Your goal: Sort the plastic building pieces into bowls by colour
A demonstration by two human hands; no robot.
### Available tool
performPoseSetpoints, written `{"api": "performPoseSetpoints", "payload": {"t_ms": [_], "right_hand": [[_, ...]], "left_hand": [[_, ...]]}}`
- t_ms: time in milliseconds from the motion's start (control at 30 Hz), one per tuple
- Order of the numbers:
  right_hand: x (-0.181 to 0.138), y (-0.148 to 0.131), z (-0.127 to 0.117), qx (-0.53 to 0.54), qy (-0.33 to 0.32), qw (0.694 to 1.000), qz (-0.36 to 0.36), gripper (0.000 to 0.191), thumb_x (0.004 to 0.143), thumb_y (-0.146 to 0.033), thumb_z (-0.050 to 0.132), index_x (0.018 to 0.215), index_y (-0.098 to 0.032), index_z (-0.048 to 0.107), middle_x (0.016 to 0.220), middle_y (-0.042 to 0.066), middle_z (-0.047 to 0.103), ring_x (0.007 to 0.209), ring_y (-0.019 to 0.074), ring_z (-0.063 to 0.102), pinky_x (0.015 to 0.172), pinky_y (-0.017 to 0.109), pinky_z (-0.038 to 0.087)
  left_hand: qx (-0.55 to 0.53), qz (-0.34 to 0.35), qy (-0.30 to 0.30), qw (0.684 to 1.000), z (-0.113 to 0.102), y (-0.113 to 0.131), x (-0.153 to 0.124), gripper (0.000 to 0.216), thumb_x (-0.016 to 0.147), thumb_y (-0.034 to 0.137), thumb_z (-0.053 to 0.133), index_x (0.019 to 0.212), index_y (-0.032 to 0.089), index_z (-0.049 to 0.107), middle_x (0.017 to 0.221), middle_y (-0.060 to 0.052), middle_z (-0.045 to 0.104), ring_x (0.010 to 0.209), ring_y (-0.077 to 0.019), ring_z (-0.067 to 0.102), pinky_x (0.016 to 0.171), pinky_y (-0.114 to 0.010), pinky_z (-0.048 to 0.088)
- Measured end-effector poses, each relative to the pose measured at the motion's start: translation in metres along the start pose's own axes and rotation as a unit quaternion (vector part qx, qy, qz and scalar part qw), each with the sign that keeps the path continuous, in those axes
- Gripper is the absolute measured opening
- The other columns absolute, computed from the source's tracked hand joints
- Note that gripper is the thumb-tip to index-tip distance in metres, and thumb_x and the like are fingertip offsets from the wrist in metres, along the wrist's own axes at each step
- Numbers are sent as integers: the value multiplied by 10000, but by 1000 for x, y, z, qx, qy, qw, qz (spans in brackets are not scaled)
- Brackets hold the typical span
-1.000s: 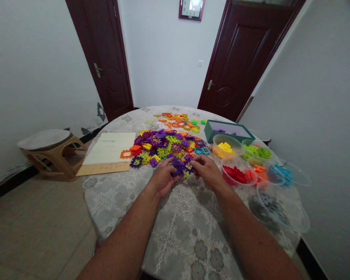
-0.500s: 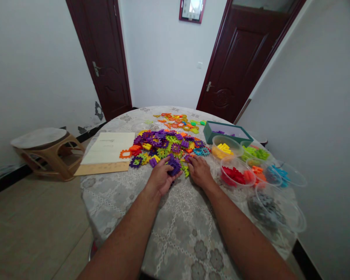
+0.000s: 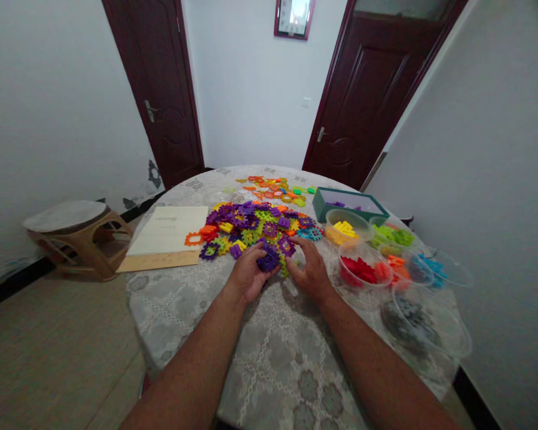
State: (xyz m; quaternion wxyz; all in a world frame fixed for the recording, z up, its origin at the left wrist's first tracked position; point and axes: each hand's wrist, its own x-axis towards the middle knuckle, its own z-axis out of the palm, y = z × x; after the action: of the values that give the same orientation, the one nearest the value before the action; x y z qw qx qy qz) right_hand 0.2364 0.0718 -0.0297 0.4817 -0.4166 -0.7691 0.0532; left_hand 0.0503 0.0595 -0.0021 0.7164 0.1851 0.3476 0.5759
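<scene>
A heap of small interlocking plastic pieces (image 3: 255,222), mostly purple with green, yellow and orange, lies in the middle of a round table (image 3: 291,358). My left hand (image 3: 247,273) is curled around a clump of purple pieces (image 3: 268,258) at the heap's near edge. My right hand (image 3: 308,270) rests beside it, thumb and fingers pinching a single purple piece (image 3: 287,245) at the heap's edge.
Clear bowls stand at the right holding yellow (image 3: 345,227), red (image 3: 361,269), green (image 3: 397,236), blue (image 3: 433,266) and grey (image 3: 412,319) pieces. A green box (image 3: 348,202) sits behind them. A cream board (image 3: 168,235) lies left. A stool (image 3: 78,236) stands beside the table.
My right hand has drawn back from the clump and now pinches a separate purple piece. The left hand has kept its hold on the purple clump.
</scene>
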Motion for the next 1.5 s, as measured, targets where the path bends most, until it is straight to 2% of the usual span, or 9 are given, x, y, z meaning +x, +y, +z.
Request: {"api": "performPoseSetpoints", "payload": {"t_ms": [100, 233, 400, 600, 800, 1000, 1167, 1300, 1500], "right_hand": [[-2, -15, 7, 12, -59, 995, -77, 542, 918, -250, 670, 1443, -220, 539, 1377, 151, 645, 1306, 304, 582, 1157, 541, 451], [-1, -22, 14, 24, -89, 992, -81, 626, 884, -244, 695, 1481, -228, 510, 1429, 148, 617, 1340, 302, 558, 1174, 538, 450], [2, -25, 17, 65, -33, 996, 55, 490, 934, -279, 665, 1415, -223, 585, 1298, 115, 666, 1212, 257, 627, 1085, 459, 524], [11, -31, 20, 157, -35, 953, 258, 394, 862, -304, 757, 1241, -225, 684, 1132, 39, 688, 828, 157, 639, 802, 316, 562], [14, -39, 10, 144, -115, 946, 268, 336, 848, -340, 759, 1154, -253, 649, 957, -34, 689, 802, 149, 607, 714, 252, 465], [28, -56, -20, 58, -166, 953, 248, 207, 849, -320, 716, 1012, -223, 633, 888, -25, 655, 797, 160, 582, 663, 248, 384], [59, -63, -81, -2, -232, 950, 209, 119, 855, -265, 688, 954, -206, 656, 866, -4, 675, 771, 162, 582, 644, 248, 381], [101, -35, -132, -143, -252, 938, 189, 177, 847, -255, 718, 1014, -200, 696, 936, 41, 721, 774, 163, 605, 636, 240, 402], [174, 65, -172, -207, -223, 863, 403, 207, 840, -190, 751, 1044, -155, 757, 709, 28, 709, 594, 154, 639, 589, 235, 491]], "left_hand": [[43, 16, -10, 999, -2, -3, 1, 623, 703, 65, 705, 1310, 177, 627, 1040, -78, 739, 876, -191, 714, 726, -288, 598], [109, 45, -14, 993, -5, -5, 5, 674, 705, 36, 681, 1360, 189, 637, 1030, -67, 743, 829, -162, 698, 712, -250, 574], [108, 52, -27, 992, -2, 0, 5, 663, 724, 31, 689, 1356, 224, 644, 1075, -48, 744, 844, -141, 697, 713, -219, 571], [88, 35, -45, 995, 4, 0, 0, 689, 667, -8, 656, 1327, 190, 637, 1140, -81, 759, 1016, -190, 727, 829, -244, 595], [101, 26, -65, 992, 4, 5, -1, 713, 625, 12, 673, 1310, 211, 653, 1151, -71, 763, 1020, -213, 736, 772, -242, 595], [120, 33, -110, 986, 8, 8, -9, 632, 666, 157, 769, 1290, 207, 681, 1221, -96, 755, 1075, -253, 729, 779, -281, 599], [166, 119, -29, 978, 3, 9, -3, 441, 747, 371, 799, 1142, 196, 710, 1088, -85, 761, 1011, -250, 728, 822, -371, 614], [303, 191, 54, 932, -5, 9, 5, 365, 825, 463, 713, 1090, 213, 711, 1012, -78, 759, 948, -259, 728, 841, -426, 600], [538, 318, 84, 776, -12, 7, 4, 233, 888, 382, 616, 1035, 237, 723, 1060, -99, 766, 1002, -306, 709, 1016, -494, 517]]}}
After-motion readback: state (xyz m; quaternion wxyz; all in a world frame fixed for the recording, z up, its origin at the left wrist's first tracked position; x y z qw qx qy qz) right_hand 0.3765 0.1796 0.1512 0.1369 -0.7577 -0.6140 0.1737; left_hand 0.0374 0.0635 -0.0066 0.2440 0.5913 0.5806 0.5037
